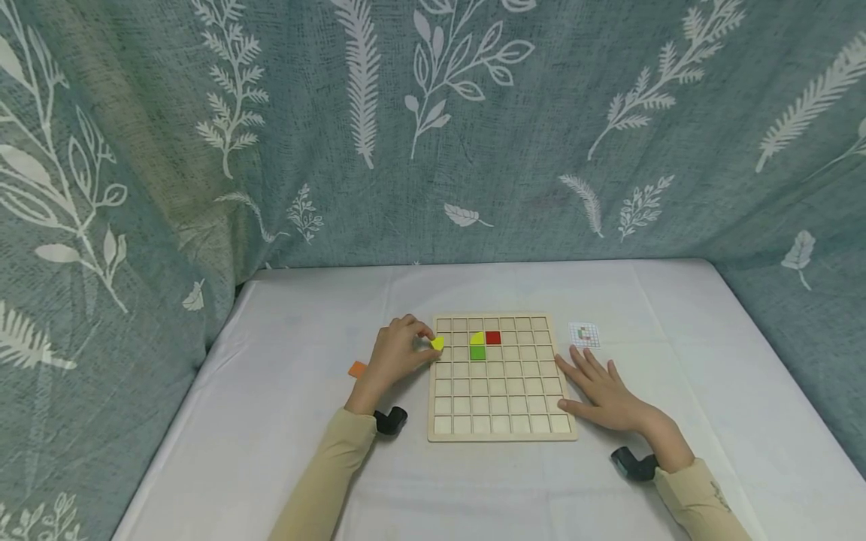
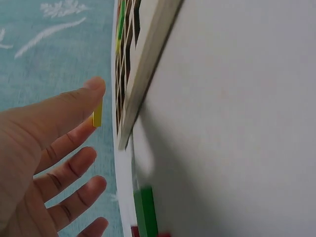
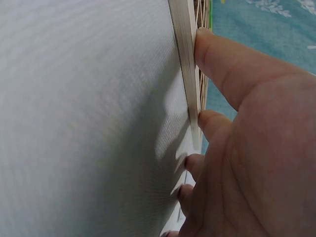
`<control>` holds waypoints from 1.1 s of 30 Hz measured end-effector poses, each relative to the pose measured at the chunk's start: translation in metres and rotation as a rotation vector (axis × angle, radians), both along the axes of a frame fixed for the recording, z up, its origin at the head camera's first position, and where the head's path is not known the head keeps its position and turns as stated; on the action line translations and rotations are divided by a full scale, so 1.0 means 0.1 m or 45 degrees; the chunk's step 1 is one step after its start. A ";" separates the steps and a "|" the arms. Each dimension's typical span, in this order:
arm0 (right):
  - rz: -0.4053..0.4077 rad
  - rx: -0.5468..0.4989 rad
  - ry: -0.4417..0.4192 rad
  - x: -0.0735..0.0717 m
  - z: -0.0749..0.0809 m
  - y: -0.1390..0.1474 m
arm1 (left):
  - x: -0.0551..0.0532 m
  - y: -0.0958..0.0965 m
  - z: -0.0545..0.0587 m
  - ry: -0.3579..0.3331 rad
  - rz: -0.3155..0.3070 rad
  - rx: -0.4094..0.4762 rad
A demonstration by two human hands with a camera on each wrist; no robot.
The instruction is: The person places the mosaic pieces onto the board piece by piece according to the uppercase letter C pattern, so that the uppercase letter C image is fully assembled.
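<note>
Two digits of the left hand pinch a yellow piece by the left edge of the gridded board, probably for fine control; the right hand has its grip relaxed, spread fingers touching the right edge, seemingly steadying it.

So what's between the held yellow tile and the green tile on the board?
Only empty board squares lie between the left hand's yellow tile and the green tile, in the head view.

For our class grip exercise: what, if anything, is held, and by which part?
The left hand pinches a yellow piece, apparently by opposite edges; the right hand holds nothing.
</note>
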State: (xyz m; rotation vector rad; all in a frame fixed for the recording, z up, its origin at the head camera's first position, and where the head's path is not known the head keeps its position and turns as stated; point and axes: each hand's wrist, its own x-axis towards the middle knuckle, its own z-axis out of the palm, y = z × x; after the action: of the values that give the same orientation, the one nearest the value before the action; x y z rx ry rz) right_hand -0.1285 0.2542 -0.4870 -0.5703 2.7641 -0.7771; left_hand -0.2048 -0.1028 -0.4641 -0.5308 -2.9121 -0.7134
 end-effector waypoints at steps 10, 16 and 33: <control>-0.006 0.007 -0.004 0.01 0.02 -0.01 | -0.01 0.26 0.01 -0.014 -0.070 -0.002; -0.015 0.016 -0.006 0.02 0.01 -0.01 | -0.03 0.39 0.02 -0.060 -0.120 0.009; -0.011 0.004 -0.016 0.00 0.02 -0.02 | -0.12 0.63 0.03 -0.066 -0.171 0.006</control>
State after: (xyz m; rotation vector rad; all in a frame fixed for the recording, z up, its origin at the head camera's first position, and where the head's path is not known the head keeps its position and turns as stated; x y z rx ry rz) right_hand -0.1288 0.2526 -0.4845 -0.5512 2.7577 -0.7757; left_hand -0.2167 -0.0393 -0.4613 -0.7244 -2.9432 -0.7605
